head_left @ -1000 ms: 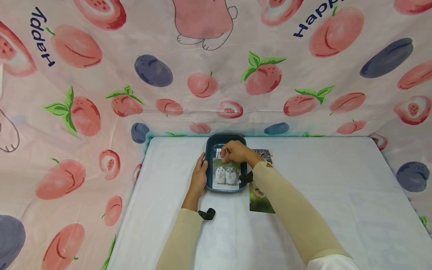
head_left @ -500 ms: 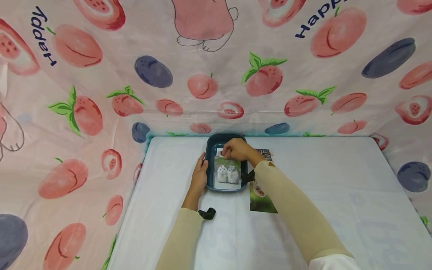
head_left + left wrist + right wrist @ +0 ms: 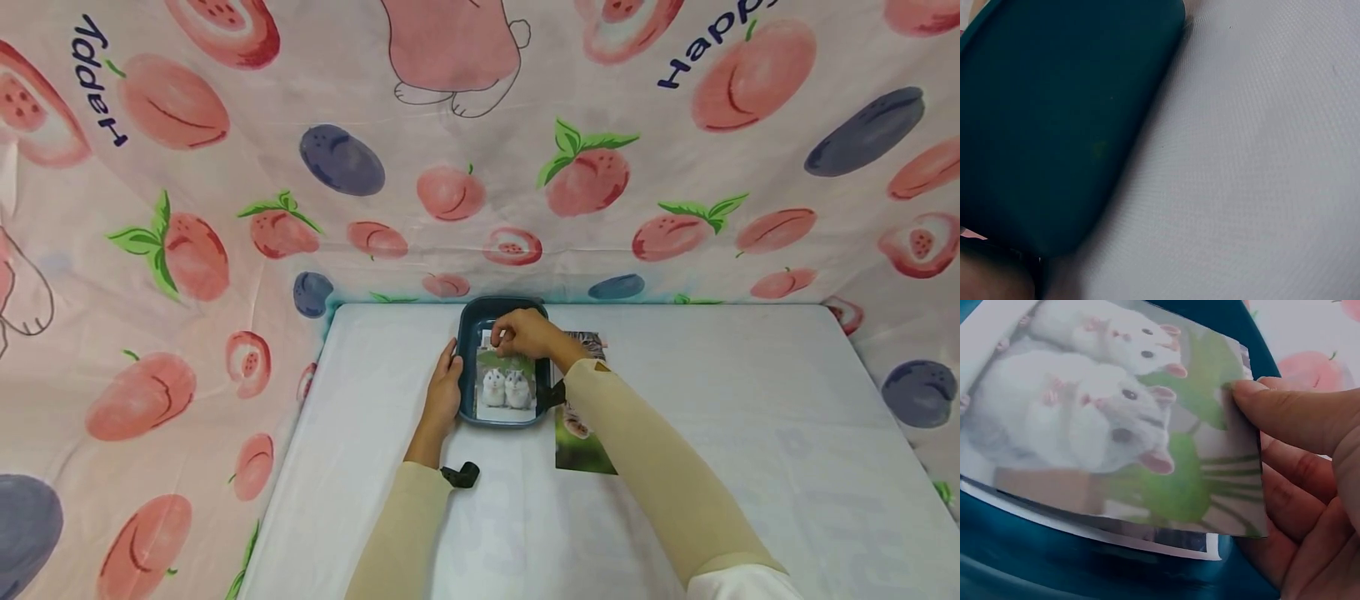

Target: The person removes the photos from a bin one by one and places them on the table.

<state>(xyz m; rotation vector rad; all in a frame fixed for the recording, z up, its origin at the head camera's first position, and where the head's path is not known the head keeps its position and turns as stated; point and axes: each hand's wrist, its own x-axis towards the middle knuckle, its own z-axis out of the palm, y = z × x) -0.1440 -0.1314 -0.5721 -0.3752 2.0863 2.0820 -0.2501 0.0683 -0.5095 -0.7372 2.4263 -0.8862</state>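
A dark blue rectangular tray (image 3: 467, 333) stands near the table's back edge. My left hand (image 3: 441, 396) grips its left side, the thumb up by the rim. The left wrist view shows mostly the tray's outer wall (image 3: 1054, 125) beside white cloth. My right hand (image 3: 528, 333) pinches the far edge of a photo (image 3: 506, 390) of two white hamsters, thumb on top and fingers beneath. In the right wrist view this photo (image 3: 1097, 419) is tilted up, and a white-bordered print (image 3: 1212, 545) lies under it in the tray, its picture mostly hidden.
Right of the tray lies a larger picture (image 3: 579, 457) with a green lower part, partly covered by the right forearm. A white cloth covers the table (image 3: 750, 417). Behind it hangs a peach-patterned cloth (image 3: 450, 125). A black wrist-camera piece (image 3: 461, 475) sticks out at the left cuff.
Since one second ago the hamster photo has shifted slightly right and away with my right hand. Over the last half second almost nothing moved. The left hand keeps its hold.
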